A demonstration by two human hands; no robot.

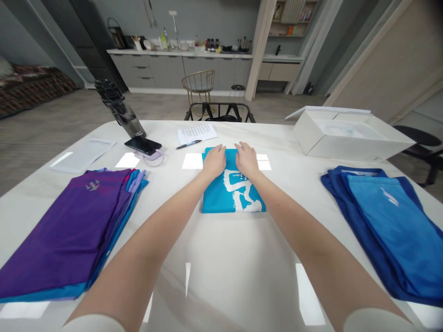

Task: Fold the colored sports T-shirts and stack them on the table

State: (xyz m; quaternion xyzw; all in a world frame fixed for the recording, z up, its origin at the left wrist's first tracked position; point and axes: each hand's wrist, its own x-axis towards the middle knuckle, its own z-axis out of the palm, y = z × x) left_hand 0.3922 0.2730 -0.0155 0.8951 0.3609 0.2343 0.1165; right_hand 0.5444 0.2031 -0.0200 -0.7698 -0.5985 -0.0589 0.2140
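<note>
A folded turquoise shirt [216, 196] with a large white print lies flat at the middle of the table. My left hand [214, 162] rests on its upper left part, fingers extended forward. On the upper right part lies my right hand [246, 160], its fingers also stretched out toward the far edge of the cloth. Neither hand grips anything. To the left is a stack of folded garments with a purple shirt [69, 226] on top. A second stack, topped by a light blue shirt [394, 230] over darker blue ones, lies at the right.
On the white table [221, 276] are an open white box [349, 143] at the back right, a printed sheet [197, 133], a pen [188, 144], a phone [143, 145] and a dark clear bottle [124, 115]. A black chair [219, 113] stands behind the far edge.
</note>
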